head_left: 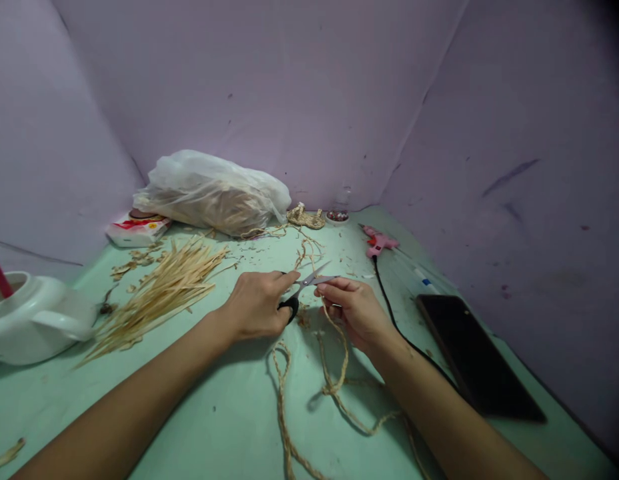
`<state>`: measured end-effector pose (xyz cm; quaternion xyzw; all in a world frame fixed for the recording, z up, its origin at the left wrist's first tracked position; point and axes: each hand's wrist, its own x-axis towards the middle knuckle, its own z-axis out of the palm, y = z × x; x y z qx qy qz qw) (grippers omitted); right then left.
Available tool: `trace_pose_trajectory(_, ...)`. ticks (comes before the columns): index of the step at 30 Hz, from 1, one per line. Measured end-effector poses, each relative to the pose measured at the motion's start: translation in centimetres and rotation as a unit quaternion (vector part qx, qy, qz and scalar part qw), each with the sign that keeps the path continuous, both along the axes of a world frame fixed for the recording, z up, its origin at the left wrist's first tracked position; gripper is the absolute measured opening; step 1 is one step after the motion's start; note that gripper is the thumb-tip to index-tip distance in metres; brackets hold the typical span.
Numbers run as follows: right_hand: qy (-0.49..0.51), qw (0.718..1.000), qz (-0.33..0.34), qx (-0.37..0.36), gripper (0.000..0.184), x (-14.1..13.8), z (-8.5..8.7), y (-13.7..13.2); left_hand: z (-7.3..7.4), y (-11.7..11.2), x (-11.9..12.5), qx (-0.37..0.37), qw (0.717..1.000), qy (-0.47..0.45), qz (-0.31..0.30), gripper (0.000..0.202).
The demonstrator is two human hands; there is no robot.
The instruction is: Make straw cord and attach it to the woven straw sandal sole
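The person is at the cutting stage, by the look of it. L hand (257, 308) has the scissors (309, 280) w/ fingers (284, 277) curled round the black handles; index lies along the top. The blades are parted a little, tips pointing R & away. R hand (357, 312) sits just beside the tips, its fingers (334, 285) pinched on the braided straw cord (339, 373), the rest half curled.

The cord drops from that pinch, loops over the green table (214, 413) between the forearms & runs off the near edge. Another stretch trails away toward the back wall. Can't tell if any cord lies between the blades yet.

Judgement: a clean snip needs the cord seated deep in the open blades & kept taut by the R pinch, fingertips clear of the edges.

Nearby:
- loose straw bundle (164, 290) to the L
- pink glue gun (378, 241)
- dark phone (474, 353) to the R
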<state>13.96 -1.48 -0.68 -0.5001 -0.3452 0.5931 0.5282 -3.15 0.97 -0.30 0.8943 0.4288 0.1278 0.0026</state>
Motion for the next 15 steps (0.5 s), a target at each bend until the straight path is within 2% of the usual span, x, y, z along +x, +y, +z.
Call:
trace_pose_trajectory(8, -0.020, 0.999, 0.004, 0.027, 0.016, 0.11, -0.37, 0.02, -0.08, 0.21, -0.35, -0.059, 0.997, -0.054, -0.020, 0.054)
trace_pose_trajectory(12, -0.022, 0.999, -0.021, 0.023, 0.020, 0.13, -0.24, 0.03, -0.27, 0.49, -0.49, -0.086, 0.991, -0.091, -0.046, 0.042)
trace_pose_trajectory(15, -0.014, 0.999, -0.038, 0.005, 0.025, 0.07, 0.11, 0.00, -0.48, 1.02, -0.59, -0.106, 0.980, -0.165, -0.042, 0.033)
